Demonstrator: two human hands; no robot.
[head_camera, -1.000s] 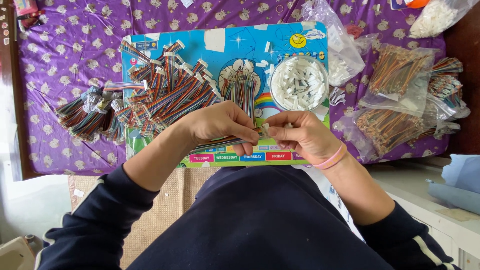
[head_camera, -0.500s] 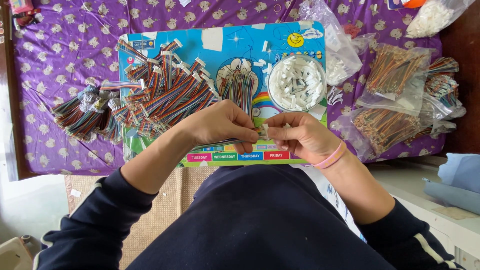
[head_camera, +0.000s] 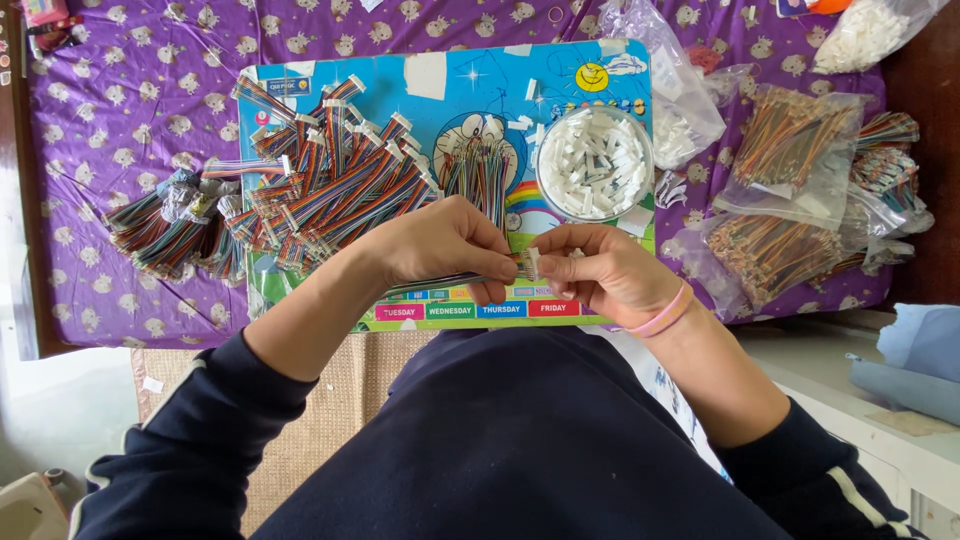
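Your left hand (head_camera: 440, 245) pinches a rainbow ribbon cable (head_camera: 470, 280) near its end, thumb and fingers closed on it, the rest of the wires trailing left under your palm. Your right hand (head_camera: 600, 270) meets it just beside, fingers curled and gripping a small white connector (head_camera: 532, 262) right at the cable's tip; whether the two parts are already joined, you cannot tell from here. A pink band (head_camera: 665, 313) sits on your right wrist. Both hands hover over the near edge of the blue board (head_camera: 470, 80), above its row of coloured labels. At the board's far right corner stands a clear bowl (head_camera: 595, 165) full of white connectors. A heap of finished cables (head_camera: 330, 185) covers the board's left half, and a small upright bunch (head_camera: 475, 175) lies near its middle. More bundles (head_camera: 165, 225) lie off the board's left edge on the purple cloth (head_camera: 120, 90). Bags of cables (head_camera: 790, 190) lie well apart at the cloth's right edge
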